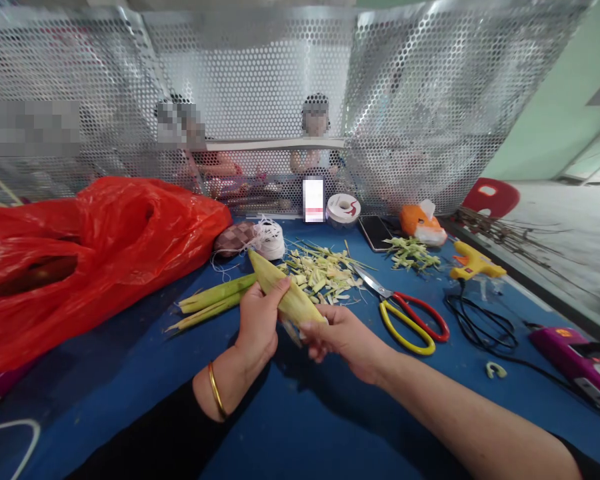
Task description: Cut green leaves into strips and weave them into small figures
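A pale yellow-green corn husk leaf [285, 287] slants between my hands above the blue table [300, 427]. My left hand [263, 310] grips its middle, thumb lying on top. At the lower right end, my right hand [337, 333] pinches the leaf between thumb and fingers; some fingertips are hidden beneath it. Just left of my left hand lie green husk pieces [215, 297]. Behind the held leaf spreads a pile of cut husk scraps [325, 270]. Scissors with red and yellow handles [405, 313] rest to the right of my right hand, blades toward the scraps.
A red plastic bag [145, 233] fills the left side. White string [270, 240], a ribbon spool [343, 208], a phone [375, 233] and an orange tissue pack [423, 223] stand farther back. On the right are a yellow glue gun [477, 262], its cable and a purple power strip [575, 363].
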The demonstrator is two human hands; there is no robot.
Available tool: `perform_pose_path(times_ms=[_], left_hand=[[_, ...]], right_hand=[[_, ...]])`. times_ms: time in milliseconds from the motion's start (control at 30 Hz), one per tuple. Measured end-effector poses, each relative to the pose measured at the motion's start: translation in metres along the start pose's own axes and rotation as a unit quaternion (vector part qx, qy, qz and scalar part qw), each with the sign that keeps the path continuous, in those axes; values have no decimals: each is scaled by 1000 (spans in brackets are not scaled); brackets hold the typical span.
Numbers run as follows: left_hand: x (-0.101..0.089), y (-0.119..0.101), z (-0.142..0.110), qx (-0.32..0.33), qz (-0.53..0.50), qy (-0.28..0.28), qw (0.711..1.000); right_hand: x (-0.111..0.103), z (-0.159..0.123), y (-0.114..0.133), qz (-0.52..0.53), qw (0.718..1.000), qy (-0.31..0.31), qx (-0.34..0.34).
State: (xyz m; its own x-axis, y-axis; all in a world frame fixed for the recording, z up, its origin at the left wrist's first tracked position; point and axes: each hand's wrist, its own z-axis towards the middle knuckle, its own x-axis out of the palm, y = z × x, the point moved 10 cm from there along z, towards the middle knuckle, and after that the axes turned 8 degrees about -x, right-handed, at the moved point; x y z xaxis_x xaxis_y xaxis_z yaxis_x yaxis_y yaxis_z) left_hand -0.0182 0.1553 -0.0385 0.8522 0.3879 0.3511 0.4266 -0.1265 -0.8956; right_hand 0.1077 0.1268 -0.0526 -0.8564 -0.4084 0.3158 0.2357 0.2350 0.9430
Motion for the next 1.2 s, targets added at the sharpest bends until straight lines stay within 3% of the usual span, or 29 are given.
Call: perform_pose_path(times_ms=[200,300,367,433,533,600,667,767,833,867,900,967,1033,1100,1200], left_hand=[[-12,-8,10,5,-44,-36,998],[-18,-11,15,9,-50,-54,997],[-16,-6,15,-11,-34,-46,998],[-11,2,12,-45,-17,-22,999],[-3,12,5,-82,1,5,997],[0,14,1,-92,6,14,996],[3,15,-3,-99,9,23,995],[13,18,-9,-113,19,65,991],[22,20,-14,-126,32,112,985],[27,21,-16,-128,44,138,981],[31,21,-17,-123,61,157,978],[32,16,-16,-89,108,160,977],[24,7,-13,-38,149,114,981],[17,5,-11,-15,172,78,982],[27,17,-16,-43,194,127,972]], right_hand=[[-11,-1,4,-79,997,-15,20],[-37,4,31,-230,968,-77,-62],[-60,0,64,-371,898,-170,-163],[-70,-7,89,-497,801,-234,-237],[-60,-19,109,-619,674,-258,-312],[-33,-24,109,-652,633,-199,-366],[0,-26,97,-670,619,-97,-398],[23,-22,74,-720,595,-11,-356],[16,-15,66,-732,607,-11,-309],[7,-12,66,-716,634,-30,-290],[-5,-10,69,-682,676,-59,-274],[-36,-5,70,-539,799,-132,-233],[-57,0,59,-371,894,-173,-180],[-60,6,45,-271,937,-172,-137],[-51,9,33,-246,949,-156,-122]])
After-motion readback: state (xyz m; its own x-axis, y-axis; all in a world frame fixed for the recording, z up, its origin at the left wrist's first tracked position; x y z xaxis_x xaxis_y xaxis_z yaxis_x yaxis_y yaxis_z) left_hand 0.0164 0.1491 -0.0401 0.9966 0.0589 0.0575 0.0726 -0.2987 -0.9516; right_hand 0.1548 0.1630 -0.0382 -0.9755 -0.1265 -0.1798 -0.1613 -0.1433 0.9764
